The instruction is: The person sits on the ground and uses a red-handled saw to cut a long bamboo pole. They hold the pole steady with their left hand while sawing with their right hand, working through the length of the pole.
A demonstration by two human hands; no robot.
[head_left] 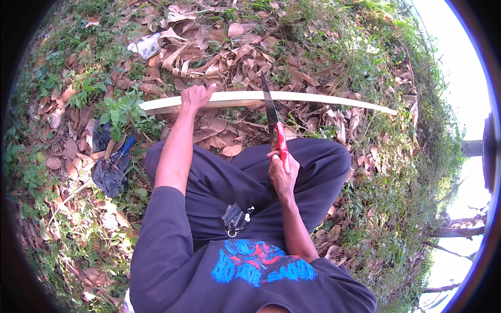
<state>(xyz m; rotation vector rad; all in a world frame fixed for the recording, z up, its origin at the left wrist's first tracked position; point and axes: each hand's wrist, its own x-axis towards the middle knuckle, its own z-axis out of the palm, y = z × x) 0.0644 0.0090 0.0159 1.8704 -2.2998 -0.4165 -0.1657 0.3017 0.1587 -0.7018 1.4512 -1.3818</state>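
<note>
Red grip (282, 143), right hand (283, 171) wrapped round it: the saw (273, 117) aims at twelve o'clock, blade (268, 103) crossing the pale strip (313, 98) beyond the legs (209, 175). At eleven, the left hand (195, 97) grips that strip, thumb (212, 87) jutting toward two. Trouble if the strip rolls on those loose leaves (231, 151): the blade could skip sideways into the thumb, or swing back onto the legs. Does it touch the strip? Can't tell. Left fingertips are hidden underneath, and at nine o'clock a black bag (110, 182) half covers some handles (127, 146).
</note>
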